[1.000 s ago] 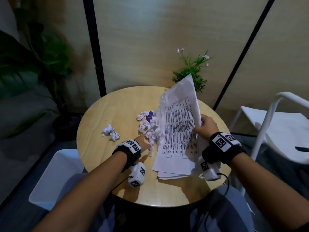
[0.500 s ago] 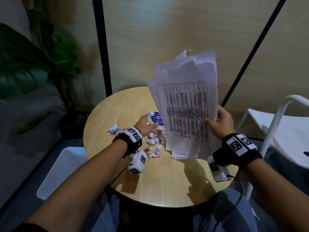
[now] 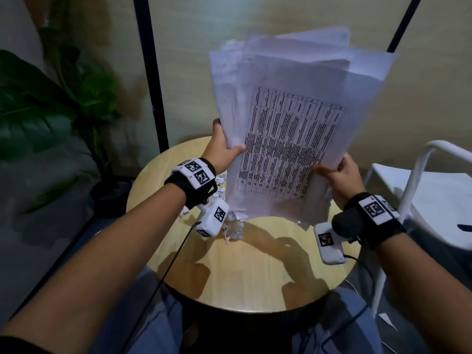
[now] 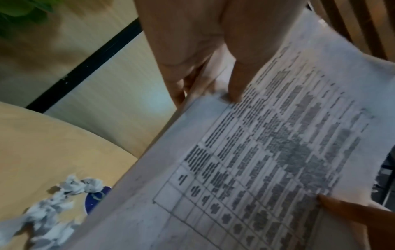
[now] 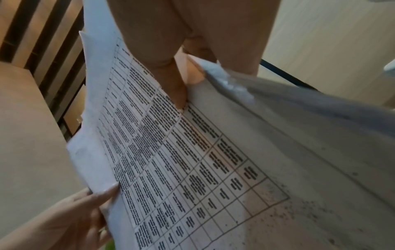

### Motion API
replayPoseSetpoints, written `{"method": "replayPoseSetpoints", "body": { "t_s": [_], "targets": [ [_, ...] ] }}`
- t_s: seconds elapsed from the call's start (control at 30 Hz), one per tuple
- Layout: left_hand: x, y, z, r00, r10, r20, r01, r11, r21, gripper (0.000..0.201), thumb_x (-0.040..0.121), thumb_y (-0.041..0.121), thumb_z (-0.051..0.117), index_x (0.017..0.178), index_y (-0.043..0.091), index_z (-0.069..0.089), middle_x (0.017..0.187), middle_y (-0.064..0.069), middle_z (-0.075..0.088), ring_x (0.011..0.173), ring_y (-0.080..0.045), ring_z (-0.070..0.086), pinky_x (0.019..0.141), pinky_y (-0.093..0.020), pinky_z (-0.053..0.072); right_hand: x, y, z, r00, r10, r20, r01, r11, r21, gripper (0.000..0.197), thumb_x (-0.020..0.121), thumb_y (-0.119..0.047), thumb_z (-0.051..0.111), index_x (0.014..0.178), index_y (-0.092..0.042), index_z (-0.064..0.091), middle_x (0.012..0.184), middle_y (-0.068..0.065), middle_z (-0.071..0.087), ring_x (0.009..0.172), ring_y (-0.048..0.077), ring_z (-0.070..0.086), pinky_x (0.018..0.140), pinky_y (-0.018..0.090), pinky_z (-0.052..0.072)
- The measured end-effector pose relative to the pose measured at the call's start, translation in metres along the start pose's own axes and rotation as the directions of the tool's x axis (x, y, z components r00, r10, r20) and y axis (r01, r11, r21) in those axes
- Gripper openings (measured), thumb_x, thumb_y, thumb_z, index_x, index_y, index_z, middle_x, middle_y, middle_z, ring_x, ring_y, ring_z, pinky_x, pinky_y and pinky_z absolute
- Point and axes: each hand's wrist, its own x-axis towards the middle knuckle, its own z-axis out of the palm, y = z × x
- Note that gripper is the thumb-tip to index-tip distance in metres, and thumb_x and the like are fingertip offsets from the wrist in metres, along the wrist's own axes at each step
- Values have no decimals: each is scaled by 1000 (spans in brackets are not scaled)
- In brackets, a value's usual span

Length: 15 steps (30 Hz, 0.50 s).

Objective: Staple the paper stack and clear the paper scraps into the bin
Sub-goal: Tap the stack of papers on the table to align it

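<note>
Upright, uneven paper stack (image 3: 286, 139) with printed table, pinched by left hand (image 3: 222, 152), right hand (image 3: 341, 175)

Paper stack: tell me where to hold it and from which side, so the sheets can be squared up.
Hold the paper stack by its two long side edges, low down, one hand from each side, as the left hand and right hand do now. The sheets stand upright and fan apart at the top, so side grips probably let the bottom edges settle level.
</note>
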Motion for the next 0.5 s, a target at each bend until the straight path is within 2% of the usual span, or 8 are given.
{"method": "replayPoseSetpoints", "body": {
  "t_s": [0.1, 0.17, 0.3, 0.4, 0.43, 0.47, 0.5],
  "targets": [
    [0, 8, 10, 1000, 31, 0, -31, 1000, 5, 59, 89, 0, 56, 135, 1, 19, 127, -11, 46, 109, -13, 46, 93, -22, 41, -1, -4, -1, 1000, 21, 0, -21, 1000, -7, 41, 79, 12, 62, 110, -10, 48, 89, -4, 59, 79, 7, 58, 67, 20, 56],
    [2, 16, 16, 998, 58, -1, -58, 998, 1, 55, 89, -6, 52, 133, 2, 19, 118, -7, 44, 108, -15, 47, 91, -21, 42, -2, -5, -3, 999, 33, -17, -33, 999, -13, 45, 76, 13, 65, 114, -6, 49, 93, -2, 62, 80, 6, 60, 65, 16, 56],
    [14, 38, 24, 991, 133, 9, -133, 991, 1, 53, 83, -16, 49, 122, 8, 22, 114, -8, 43, 103, -18, 49, 66, -13, 49, 2, -5, -12, 990, 56, -133, -62, 997, -39, 56, 71, 4, 75, 121, 5, 50, 110, 15, 62, 98, 25, 61, 90, 35, 51],
    [20, 49, 31, 995, 97, 28, -96, 995, -31, 53, 83, -16, 50, 124, 6, 24, 113, -11, 47, 97, -20, 52, 58, -13, 51, 6, -2, -17, 977, 105, -184, -114, 993, -36, 44, 70, 1, 77, 108, 2, 56, 105, 14, 62, 102, 30, 61, 96, 45, 49],
    [21, 48, 34, 997, 70, 20, -70, 997, -37, 51, 83, -15, 52, 120, 8, 26, 111, -11, 48, 96, -21, 52, 60, -14, 52, 6, 0, -16, 974, 115, -197, -125, 992, -37, 40, 70, 2, 77, 105, 2, 57, 104, 16, 63, 100, 30, 61, 96, 48, 48],
    [21, 46, 37, 999, 41, 3, -41, 998, -42, 51, 82, -15, 53, 120, 7, 29, 109, -11, 48, 96, -22, 52, 67, -20, 55, 6, 2, -16, 971, 120, -205, -130, 991, -36, 41, 70, 4, 76, 106, 3, 57, 106, 19, 63, 99, 31, 61, 96, 49, 49],
    [21, 43, 40, 1000, 14, -15, -15, 998, -56, 53, 80, -15, 54, 124, 5, 31, 108, -10, 49, 97, -23, 52, 78, -30, 56, 5, 3, -15, 971, 128, -204, -136, 990, -27, 44, 70, 6, 74, 110, 6, 57, 111, 24, 63, 100, 33, 61, 96, 49, 49]
  ]
}}
